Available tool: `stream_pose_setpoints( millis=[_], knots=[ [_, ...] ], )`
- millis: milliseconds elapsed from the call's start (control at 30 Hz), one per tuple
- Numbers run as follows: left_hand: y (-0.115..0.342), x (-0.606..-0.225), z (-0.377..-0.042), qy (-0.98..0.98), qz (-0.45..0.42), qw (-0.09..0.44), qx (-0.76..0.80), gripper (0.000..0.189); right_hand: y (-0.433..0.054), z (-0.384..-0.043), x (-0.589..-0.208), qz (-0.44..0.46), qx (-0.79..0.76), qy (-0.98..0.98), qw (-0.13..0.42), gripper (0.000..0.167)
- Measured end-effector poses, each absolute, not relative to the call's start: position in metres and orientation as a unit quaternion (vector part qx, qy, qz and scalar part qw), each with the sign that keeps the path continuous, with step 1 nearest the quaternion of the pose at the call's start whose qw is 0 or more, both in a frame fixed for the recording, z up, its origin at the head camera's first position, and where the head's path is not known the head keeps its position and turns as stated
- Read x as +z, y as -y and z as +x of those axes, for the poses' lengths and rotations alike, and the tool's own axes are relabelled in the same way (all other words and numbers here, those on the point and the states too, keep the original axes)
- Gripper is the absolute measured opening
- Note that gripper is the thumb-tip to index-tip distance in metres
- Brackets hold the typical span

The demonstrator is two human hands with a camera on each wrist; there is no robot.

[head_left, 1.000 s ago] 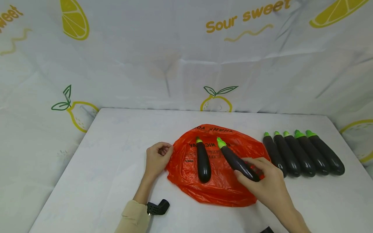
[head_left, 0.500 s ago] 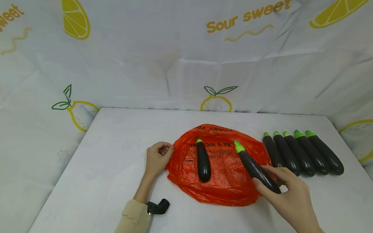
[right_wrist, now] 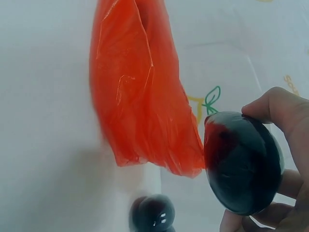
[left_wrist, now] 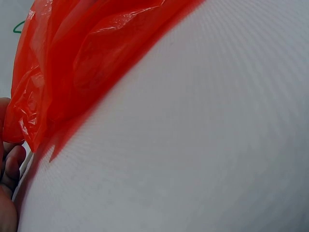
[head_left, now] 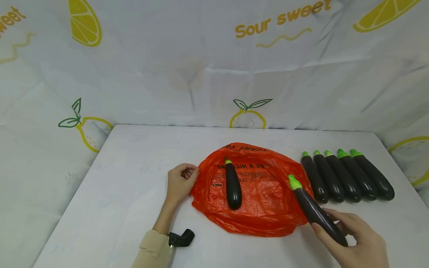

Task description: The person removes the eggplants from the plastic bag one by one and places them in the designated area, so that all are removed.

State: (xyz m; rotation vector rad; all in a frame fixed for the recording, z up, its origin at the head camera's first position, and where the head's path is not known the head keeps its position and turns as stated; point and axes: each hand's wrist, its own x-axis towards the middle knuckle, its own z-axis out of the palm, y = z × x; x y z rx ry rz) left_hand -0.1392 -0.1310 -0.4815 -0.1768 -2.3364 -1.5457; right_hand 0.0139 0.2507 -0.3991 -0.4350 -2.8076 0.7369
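My left hand (head_left: 181, 183) pinches the left edge of a red plastic bag (head_left: 258, 219), its fingers curled at the rim; the left wrist view shows the bag (left_wrist: 104, 53) bunched at those fingertips. Inside the wide mouth of the bag lies one long dark eggplant (head_left: 233, 186) with a green cap. In my right hand (head_left: 355, 238) is another dark eggplant (head_left: 316, 212), gripped near its rounded end between thumb and fingers. Its bright green cap overlaps the bag's right rim in the head view. From the right wrist, the round end of this eggplant (right_wrist: 244, 164) faces the camera.
Several more eggplants (head_left: 348, 178) lie side by side in a row on the white table (head_left: 140, 167), just right of the bag. Behind the table hangs a white lemon-print cloth (head_left: 161, 85). A black device (head_left: 182, 238) is strapped at the left wrist.
My right hand has moved right and toward the near edge with its eggplant, from over the bag's middle to its right rim. The left hand and the other eggplants stay put.
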Motion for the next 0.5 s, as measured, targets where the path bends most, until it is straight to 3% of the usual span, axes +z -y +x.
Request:
stream_pose_setpoints(
  millis=[167,500],
  knots=[
    [0.132,-0.482,-0.139,0.822,-0.065,0.17,-0.54,0.005,-0.255,0.019,-0.405,-0.177,0.235,0.952,0.083,0.049],
    [0.132,-0.482,-0.139,0.821,-0.068,0.174,-0.539,0.005,-0.278,0.023,-0.425,-0.283,0.192,0.936,-0.078,0.079]
  ],
)
